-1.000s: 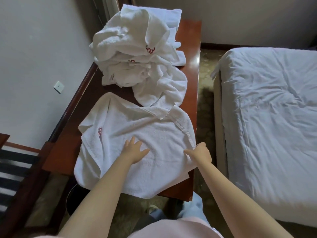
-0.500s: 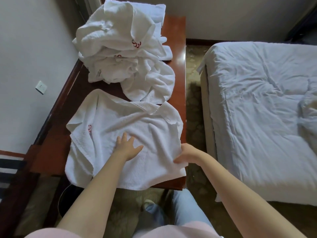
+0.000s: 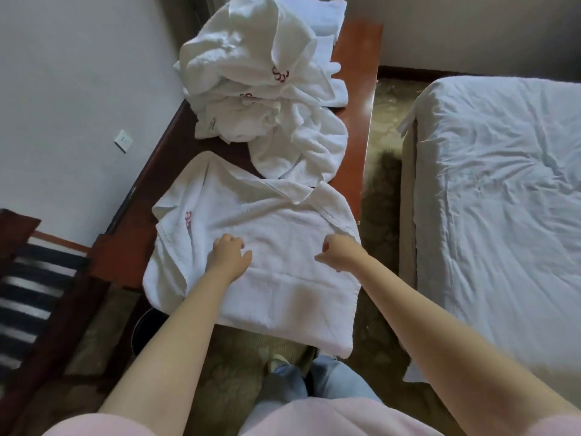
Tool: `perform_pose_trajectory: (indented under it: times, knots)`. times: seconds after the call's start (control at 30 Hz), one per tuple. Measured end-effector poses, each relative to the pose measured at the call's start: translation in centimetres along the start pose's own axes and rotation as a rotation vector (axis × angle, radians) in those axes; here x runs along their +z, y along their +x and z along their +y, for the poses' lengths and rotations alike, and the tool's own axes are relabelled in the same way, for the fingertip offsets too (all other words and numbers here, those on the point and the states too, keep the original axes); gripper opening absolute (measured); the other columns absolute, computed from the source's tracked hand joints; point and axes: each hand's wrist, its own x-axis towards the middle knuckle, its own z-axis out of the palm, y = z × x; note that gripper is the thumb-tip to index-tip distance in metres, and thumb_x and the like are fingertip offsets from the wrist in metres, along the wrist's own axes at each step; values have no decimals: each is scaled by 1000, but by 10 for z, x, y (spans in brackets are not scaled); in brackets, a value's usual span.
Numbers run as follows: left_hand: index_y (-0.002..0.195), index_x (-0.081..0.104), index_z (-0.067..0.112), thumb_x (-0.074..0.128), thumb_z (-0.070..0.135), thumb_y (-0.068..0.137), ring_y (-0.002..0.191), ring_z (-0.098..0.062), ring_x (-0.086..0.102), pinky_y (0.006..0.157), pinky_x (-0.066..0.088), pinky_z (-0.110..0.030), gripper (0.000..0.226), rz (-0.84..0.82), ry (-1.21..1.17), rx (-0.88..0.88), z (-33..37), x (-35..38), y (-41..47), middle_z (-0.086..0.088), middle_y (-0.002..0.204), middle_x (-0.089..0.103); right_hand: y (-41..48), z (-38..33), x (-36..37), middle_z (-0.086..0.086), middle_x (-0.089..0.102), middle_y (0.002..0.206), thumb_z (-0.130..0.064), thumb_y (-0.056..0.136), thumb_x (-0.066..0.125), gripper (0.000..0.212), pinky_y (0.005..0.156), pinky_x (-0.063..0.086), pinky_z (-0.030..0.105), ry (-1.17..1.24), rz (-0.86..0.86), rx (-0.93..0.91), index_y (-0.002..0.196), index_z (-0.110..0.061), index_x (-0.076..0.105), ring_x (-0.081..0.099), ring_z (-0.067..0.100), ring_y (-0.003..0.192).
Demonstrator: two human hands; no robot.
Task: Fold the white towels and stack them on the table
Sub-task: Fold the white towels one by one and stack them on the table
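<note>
Towel (image 3: 273,221) is held down on worktop (image 3: 358,58) for folding by left hand (image 3: 229,256) and right hand (image 3: 341,251), fingers (image 3: 234,242) curled, pinch unclear.

1. A long reddish-brown wooden table (image 3: 358,51) runs from near to far.
2. On its near end lies a spread towel (image 3: 267,221), white with a red mark at its left. Its near edge hangs over the table's end.
3. The far end carries a crumpled towel pile (image 3: 251,73).
4. A loose towel (image 3: 298,152) trails nearward from the pile and reaches the spread towel's far edge.
</note>
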Motion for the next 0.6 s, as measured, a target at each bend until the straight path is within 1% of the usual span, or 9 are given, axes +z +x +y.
perform_pose_trajectory:
  times: [0.07, 0.13, 0.2, 0.3, 0.37, 0.4, 0.43, 0.5, 0.6]
  knots:
    - [111, 59, 7, 52, 30, 95, 117, -30, 41, 94, 42, -41, 29, 96, -46, -73, -15, -12, -10, -13, 125, 46, 5, -26, -2, 13, 72, 89, -29, 91, 58, 32, 67, 52, 31, 2, -55, -90, 102, 0, 65, 69, 22, 76]
    - [100, 61, 7, 54, 30, 93, 110, -32, 45, 91, 45, -42, 25, 161, -95, -167, -36, -24, -18, -14, 116, 49, 11, -54, -2, 16, 72, 91, -29, 92, 58, 35, 67, 52, 32, 23, -85, -165, 106, 3, 64, 67, 21, 69]
    - [91, 60, 5, 54, 29, 92, 101, -34, 52, 86, 48, -43, 26, 217, -182, -272, -58, -35, -22, -16, 106, 54, 17, -81, -2, 14, 72, 90, -30, 91, 59, 33, 62, 48, 27, 17, -93, -229, 104, 0, 64, 64, 18, 63]
    - [85, 57, 7, 52, 38, 92, 81, -27, 54, 72, 48, -35, 33, 130, -296, -418, -84, -45, -23, -8, 85, 54, 29, -120, 0, 8, 72, 85, -29, 91, 59, 22, 51, 40, 21, -3, -103, -301, 97, -8, 62, 60, 12, 55]
    - [84, 55, 10, 53, 46, 91, 75, -22, 53, 71, 47, -35, 36, 23, -379, -443, -92, -44, -19, -4, 81, 54, 40, -146, 2, 5, 68, 81, -28, 91, 60, 17, 50, 39, 21, 12, -106, -318, 94, -11, 60, 58, 10, 53]
    - [91, 56, 10, 55, 47, 90, 80, -23, 56, 75, 48, -36, 37, -12, -422, -448, -94, -41, -16, -6, 88, 57, 46, -161, 2, 4, 67, 80, -28, 92, 60, 17, 51, 42, 22, 18, -106, -322, 95, -11, 60, 59, 10, 54]
    - [106, 56, 8, 57, 48, 89, 90, -26, 59, 79, 49, -37, 44, -30, -453, -454, -95, -37, -12, -10, 100, 60, 52, -176, 3, 4, 67, 80, -28, 92, 59, 18, 53, 44, 22, 19, -102, -326, 96, -10, 60, 59, 12, 56]
    - [133, 39, 2, 63, 47, 87, 107, -33, 57, 84, 49, -37, 69, -11, -485, -480, -97, -31, -2, -16, 122, 56, 65, -207, 6, 7, 69, 86, -28, 93, 58, 22, 61, 50, 28, 8, -78, -331, 100, -7, 61, 63, 17, 64]
    - [147, 16, 5, 68, 45, 82, 117, -30, 53, 90, 46, -34, 91, 54, -532, -527, -108, -29, 13, -15, 135, 47, 87, -255, 14, 14, 69, 99, -28, 94, 57, 29, 79, 54, 39, -40, -25, -349, 107, -3, 62, 65, 29, 89]
